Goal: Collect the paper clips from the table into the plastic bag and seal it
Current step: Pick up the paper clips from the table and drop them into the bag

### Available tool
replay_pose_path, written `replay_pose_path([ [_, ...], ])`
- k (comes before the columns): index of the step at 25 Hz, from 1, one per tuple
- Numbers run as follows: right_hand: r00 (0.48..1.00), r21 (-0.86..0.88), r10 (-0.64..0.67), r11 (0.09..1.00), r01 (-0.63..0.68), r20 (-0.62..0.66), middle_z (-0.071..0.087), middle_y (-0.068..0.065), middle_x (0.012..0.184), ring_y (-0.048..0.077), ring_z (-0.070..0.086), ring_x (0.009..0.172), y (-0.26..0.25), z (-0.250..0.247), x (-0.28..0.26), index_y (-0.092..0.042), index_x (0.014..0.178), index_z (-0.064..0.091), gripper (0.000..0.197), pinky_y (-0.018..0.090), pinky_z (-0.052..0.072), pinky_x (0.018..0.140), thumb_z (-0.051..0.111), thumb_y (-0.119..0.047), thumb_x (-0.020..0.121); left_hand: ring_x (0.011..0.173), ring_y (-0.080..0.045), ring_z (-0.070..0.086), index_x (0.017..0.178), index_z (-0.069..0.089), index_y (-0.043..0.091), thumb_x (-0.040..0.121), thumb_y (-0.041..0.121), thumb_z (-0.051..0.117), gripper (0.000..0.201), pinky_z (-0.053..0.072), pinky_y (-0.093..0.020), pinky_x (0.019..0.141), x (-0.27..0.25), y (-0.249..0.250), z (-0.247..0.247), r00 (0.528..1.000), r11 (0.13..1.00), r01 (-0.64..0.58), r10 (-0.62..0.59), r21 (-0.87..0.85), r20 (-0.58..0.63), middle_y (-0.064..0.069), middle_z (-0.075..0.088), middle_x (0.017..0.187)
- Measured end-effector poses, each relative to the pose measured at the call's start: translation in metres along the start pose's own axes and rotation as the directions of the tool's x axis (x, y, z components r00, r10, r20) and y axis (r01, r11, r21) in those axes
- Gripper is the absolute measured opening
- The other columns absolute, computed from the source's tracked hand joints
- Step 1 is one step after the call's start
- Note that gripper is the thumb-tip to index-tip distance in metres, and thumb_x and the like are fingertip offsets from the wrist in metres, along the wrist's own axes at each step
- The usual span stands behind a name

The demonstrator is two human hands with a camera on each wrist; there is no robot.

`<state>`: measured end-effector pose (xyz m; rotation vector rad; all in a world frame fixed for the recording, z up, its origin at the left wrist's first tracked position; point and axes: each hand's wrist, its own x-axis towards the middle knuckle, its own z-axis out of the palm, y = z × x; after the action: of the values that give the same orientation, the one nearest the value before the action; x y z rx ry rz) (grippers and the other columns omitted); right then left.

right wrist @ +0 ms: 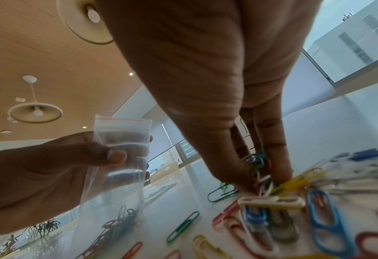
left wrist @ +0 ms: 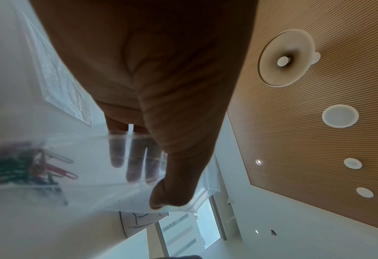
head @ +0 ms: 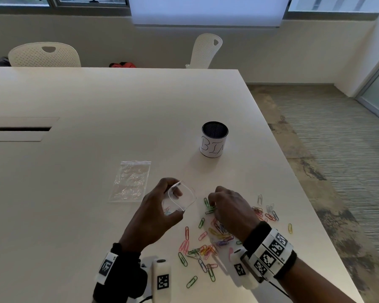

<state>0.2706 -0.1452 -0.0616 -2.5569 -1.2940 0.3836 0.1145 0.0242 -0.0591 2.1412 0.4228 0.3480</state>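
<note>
At six o'clock on the white table (head: 96, 95), close to the near edge: loose coloured paper clips (head: 202, 248), scattered in a patch that reaches toward the table's right edge at four o'clock, the outermost yellow clip (head: 290, 228) lying near that edge.

Left hand (head: 155, 217): raised above the table at the left of the scatter, fingers and thumb curled round a small clear plastic zip bag (head: 181, 199). Bag mouth held open, turned toward the right hand; a few clips already lie in its bottom, seen in the left wrist view (left wrist: 28, 164).

Right hand (head: 230, 208): lowered onto the scatter, fingertips (right wrist: 280, 173) and thumb drawn together, pinching a small cluster of clips (right wrist: 257, 163) at the table surface.

Second clear zip bag (head: 130, 181): flat on the table at ten o'clock from the left hand, apart from it.

Mesh pen cup (head: 214, 139): upright at twelve o'clock from the scatter, wrapped in white paper with handwritten letters, well apart from both hands.

Open table surface extends to nine and eleven o'clock; a cable slot (head: 18, 129) sits at the far left. Two white chairs (head: 44, 54) stand beyond the far edge.
</note>
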Motion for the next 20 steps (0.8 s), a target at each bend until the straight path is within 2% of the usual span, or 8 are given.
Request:
replay_pose_path([
  [2,1.0,0.014,-0.007,1.0,0.007,-0.001,0.068,0.004,0.105,0.016,0.069,0.085,0.003,-0.002,0.002,-0.011,0.102,0.074,0.023,0.02,0.057,0.076,0.053,-0.003,0.1,0.107,-0.007,0.064,0.125,0.051,0.034,0.082,0.019,0.084,0.057,0.056,-0.017,0.081,-0.001,-0.001,0.0,1.0,1.0,-0.005,0.005,-0.001,-0.004,0.017,0.065,0.108],
  [4,1.0,0.07,0.007,0.998,-0.007,0.008,0.072,0.004,0.101,0.014,0.07,0.082,0.008,-0.006,0.004,-0.01,0.095,0.076,0.021,0.008,0.046,0.063,0.058,-0.001,0.097,0.108,-0.005,0.064,0.125,0.051,0.034,0.082,0.018,0.085,0.057,0.055,-0.013,0.081,-0.001,-0.001,-0.001,1.0,1.0,-0.008,0.008,-0.003,-0.006,0.017,0.065,0.108],
  [7,0.999,0.213,0.039,0.977,-0.032,-0.028,0.077,0.003,0.094,0.009,0.072,0.079,0.02,-0.015,0.006,-0.013,0.093,0.079,0.012,0.006,0.048,0.061,0.072,-0.003,0.09,0.108,-0.005,0.064,0.126,0.051,0.034,0.082,0.019,0.084,0.057,0.055,-0.015,0.081,-0.001,-0.001,-0.001,1.0,1.0,-0.001,0.001,-0.01,-0.007,0.017,0.065,0.109],
  [9,0.997,0.346,0.071,0.936,-0.056,-0.03,0.079,-0.001,0.088,0.005,0.074,0.074,0.027,-0.021,0.004,-0.013,0.09,0.08,0.01,0.012,0.059,0.069,0.078,-0.004,0.087,0.107,-0.005,0.064,0.127,0.05,0.035,0.082,0.019,0.084,0.059,0.057,-0.019,0.083,-0.001,-0.001,0.0,1.0,1.0,0.001,-0.001,-0.004,-0.004,0.018,0.065,0.11],
  [12,0.991,0.615,0.133,0.78,-0.115,0.017,0.081,0.005,0.083,0.014,0.079,0.077,0.032,-0.035,-0.002,-0.01,0.091,0.08,0.009,0.032,0.065,0.082,0.082,-0.004,0.084,0.105,-0.008,0.065,0.126,0.05,0.036,0.082,0.02,0.084,0.059,0.061,-0.025,0.081,-0.001,-0.001,0.001,1.0,1.0,0.004,-0.004,-0.005,0.004,0.018,0.065,0.11],
  [15,0.992,0.789,0.099,0.602,-0.123,0.078,0.082,0.011,0.089,0.026,0.079,0.088,0.024,-0.052,-0.007,-0.006,0.095,0.079,0.011,0.043,0.063,0.091,0.082,-0.007,0.084,0.106,-0.004,0.064,0.125,0.049,0.036,0.082,0.019,0.084,0.058,0.058,-0.016,0.081,0.0,-0.001,0.002,1.0,1.0,-0.005,0.005,-0.006,0.009,0.018,0.064,0.11],
  [18,0.998,0.855,0.028,0.516,-0.056,0.049,0.081,0.014,0.092,0.029,0.079,0.092,0.003,-0.066,-0.007,-0.004,0.098,0.078,0.015,0.046,0.062,0.093,0.081,-0.007,0.084,0.106,0.001,0.063,0.125,0.05,0.036,0.082,0.019,0.084,0.058,0.054,-0.009,0.081,0.0,0.0,0.003,1.0,1.0,-0.006,0.006,-0.001,0.008,0.019,0.065,0.109],
  [20,0.999,0.838,-0.036,0.545,0.018,0.003,0.082,0.011,0.093,0.025,0.08,0.091,-0.014,-0.07,-0.005,-0.007,0.099,0.078,0.015,0.042,0.063,0.091,0.081,-0.008,0.084,0.105,0.001,0.063,0.125,0.05,0.037,0.081,0.02,0.085,0.058,0.055,-0.011,0.08,0.0,0.001,0.004,1.0,1.0,-0.01,0.01,0.013,0.014,0.02,0.064,0.108],
])
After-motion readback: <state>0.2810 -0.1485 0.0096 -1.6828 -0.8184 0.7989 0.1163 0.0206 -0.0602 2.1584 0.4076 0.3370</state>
